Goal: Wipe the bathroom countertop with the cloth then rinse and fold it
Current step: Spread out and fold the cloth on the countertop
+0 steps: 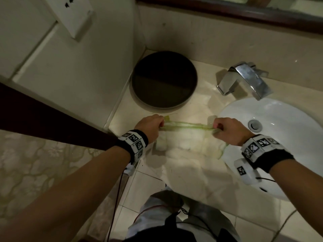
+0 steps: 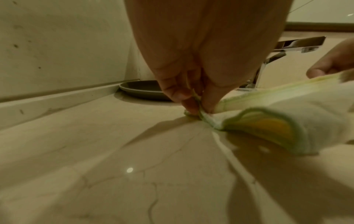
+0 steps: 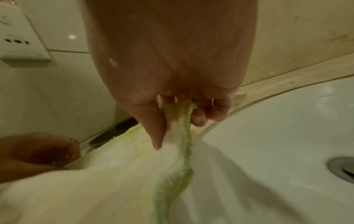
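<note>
A white cloth (image 1: 187, 138) with a green hem is stretched between both hands on the beige marble countertop (image 1: 192, 180), left of the sink. My left hand (image 1: 151, 127) pinches its left corners; in the left wrist view the left hand (image 2: 193, 109) presses that corner of the cloth (image 2: 287, 112) down near the counter. My right hand (image 1: 225, 130) grips the right corners at the basin's rim; in the right wrist view the right hand (image 3: 178, 119) has its thumb and curled fingers round the bunched hem of the cloth (image 3: 114, 181). The lower layer hangs doubled under the top edge.
A dark round tray (image 1: 163, 79) sits at the back left corner against the wall. A chrome faucet (image 1: 244, 79) stands behind the white basin (image 1: 288, 145), whose drain (image 1: 255, 124) is near my right hand. A socket plate (image 1: 70, 14) is on the left wall.
</note>
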The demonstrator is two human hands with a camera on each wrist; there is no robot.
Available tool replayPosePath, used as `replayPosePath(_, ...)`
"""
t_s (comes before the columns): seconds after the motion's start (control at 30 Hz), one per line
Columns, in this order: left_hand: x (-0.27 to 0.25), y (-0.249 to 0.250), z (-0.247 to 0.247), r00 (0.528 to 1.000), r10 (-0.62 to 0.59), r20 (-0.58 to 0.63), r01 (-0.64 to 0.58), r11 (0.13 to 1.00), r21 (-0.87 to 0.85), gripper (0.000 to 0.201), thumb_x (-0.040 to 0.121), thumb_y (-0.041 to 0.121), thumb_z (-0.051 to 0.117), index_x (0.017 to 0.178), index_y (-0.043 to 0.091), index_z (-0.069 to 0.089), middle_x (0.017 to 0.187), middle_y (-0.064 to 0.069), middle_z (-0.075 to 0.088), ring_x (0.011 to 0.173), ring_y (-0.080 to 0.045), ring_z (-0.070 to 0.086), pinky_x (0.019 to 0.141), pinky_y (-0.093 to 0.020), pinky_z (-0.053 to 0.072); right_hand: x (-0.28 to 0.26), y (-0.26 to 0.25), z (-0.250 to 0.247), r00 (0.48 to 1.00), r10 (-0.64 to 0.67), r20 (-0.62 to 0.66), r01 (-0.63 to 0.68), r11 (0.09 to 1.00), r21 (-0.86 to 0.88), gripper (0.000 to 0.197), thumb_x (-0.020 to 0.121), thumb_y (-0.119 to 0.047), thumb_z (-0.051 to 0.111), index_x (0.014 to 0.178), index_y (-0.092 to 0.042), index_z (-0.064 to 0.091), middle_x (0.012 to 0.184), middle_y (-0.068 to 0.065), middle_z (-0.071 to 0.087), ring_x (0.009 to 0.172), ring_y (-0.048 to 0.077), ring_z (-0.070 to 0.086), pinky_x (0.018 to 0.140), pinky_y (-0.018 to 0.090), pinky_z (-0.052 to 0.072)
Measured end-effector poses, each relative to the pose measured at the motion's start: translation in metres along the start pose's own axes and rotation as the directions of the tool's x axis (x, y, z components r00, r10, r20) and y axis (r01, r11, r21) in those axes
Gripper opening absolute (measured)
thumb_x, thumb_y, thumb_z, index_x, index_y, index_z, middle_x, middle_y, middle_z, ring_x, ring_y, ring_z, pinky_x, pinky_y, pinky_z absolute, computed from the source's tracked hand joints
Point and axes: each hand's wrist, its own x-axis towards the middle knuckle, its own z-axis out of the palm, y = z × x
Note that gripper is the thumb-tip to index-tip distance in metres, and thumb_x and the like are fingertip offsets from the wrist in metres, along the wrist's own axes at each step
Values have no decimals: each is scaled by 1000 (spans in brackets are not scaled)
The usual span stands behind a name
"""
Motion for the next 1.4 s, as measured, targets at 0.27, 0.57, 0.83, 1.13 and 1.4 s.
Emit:
replayPosePath(0.27, 6, 6, 2, 999, -29, 25, 28, 999, 34, 15, 94, 9, 46, 106, 16, 53, 108, -6, 52, 93, -27, 54, 84, -40, 46, 3, 19, 23, 995, 36, -89, -46, 992, -116, 13, 88, -28, 59, 97, -20, 64, 86, 5, 56, 93, 32, 59, 74, 31, 41)
replayPosePath(0.57, 6, 11, -20, 991, -127, -29, 120, 976, -183, 13, 94, 20, 54, 105, 24, 59, 107, -1, 63, 94, -19, 58, 83, -32, 48, -5, 27, 9, 971, 44, -234, -37, 999, 34, 17, 88, -19, 64, 97, -8, 73, 99, 17, 64, 98, 35, 58, 84, 34, 43)
replayPosePath(0.83, -11, 21, -7, 942, -331, -56, 329, 944, -38, 54, 92, 37, 53, 136, 11, 35, 129, -16, 49, 113, -36, 53, 92, -41, 45, -21, 10, 28, 886, 198, -419, -202, 979, 36, 41, 89, -30, 57, 122, -6, 49, 118, 20, 54, 111, 40, 50, 85, 45, 45)
replayPosePath(1.13, -51, 20, 26, 899, -410, 154, 423, 720, -550, 50, 76, 36, 71, 117, 23, 46, 104, -1, 65, 94, -23, 65, 85, -41, 54, -63, 26, 61, 919, 386, -85, -367, 913, 177, 42, 89, -49, 51, 67, -14, 62, 72, 3, 63, 68, 21, 57, 59, 29, 38)
replayPosePath(1.4, -47, 9, 25, 884, -400, 243, 443, 548, -710, 42, 83, 6, 71, 117, 10, 46, 92, -13, 67, 64, -18, 63, 67, -32, 56, -63, 33, 74, 920, 351, -173, -283, 903, 324, 15, 84, -28, 61, 73, -20, 64, 72, -3, 65, 75, 21, 61, 63, 28, 39)
